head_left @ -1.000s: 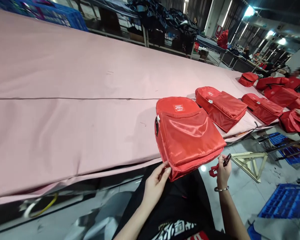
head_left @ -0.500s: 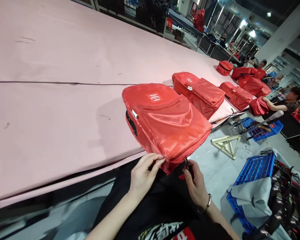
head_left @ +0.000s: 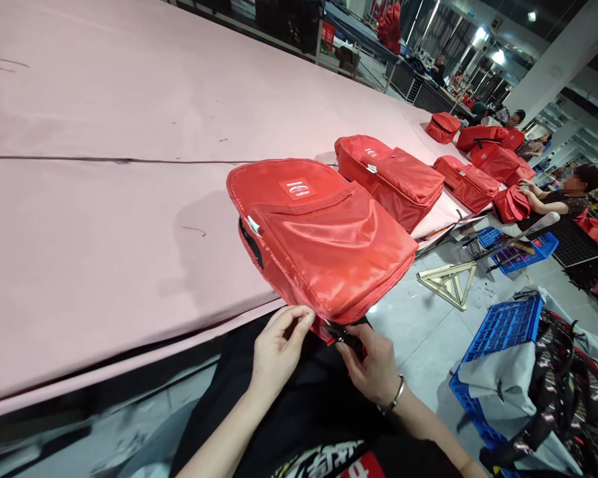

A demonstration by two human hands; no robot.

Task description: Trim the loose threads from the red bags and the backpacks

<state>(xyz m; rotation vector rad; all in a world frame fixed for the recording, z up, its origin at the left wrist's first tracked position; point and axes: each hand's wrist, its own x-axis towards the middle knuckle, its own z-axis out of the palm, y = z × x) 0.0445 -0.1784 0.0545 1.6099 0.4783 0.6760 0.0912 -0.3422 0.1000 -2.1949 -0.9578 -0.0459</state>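
Note:
A red backpack (head_left: 329,242) with a white printed logo lies on the pink table, its near end jutting past the edge toward me. My left hand (head_left: 282,342) pinches the seam at the bag's near left corner between thumb and fingertips. Close beside it, my right hand (head_left: 371,358) is closed around small black thread snips (head_left: 343,333). The blades point left at the bag's lower edge, near my left fingertips. Whether they touch a thread is too small to tell.
More red bags (head_left: 389,176) line the pink table (head_left: 104,232) toward the far right, where a co-worker (head_left: 573,192) handles one. On the floor at right stand a blue crate (head_left: 503,332) with black straps (head_left: 573,378) and a pale triangular stand base (head_left: 448,284).
My right hand has moved left with the snips, bringing the blades to the bag's corner by my left fingers. The left hand keeps its pinch. The view has shifted slightly.

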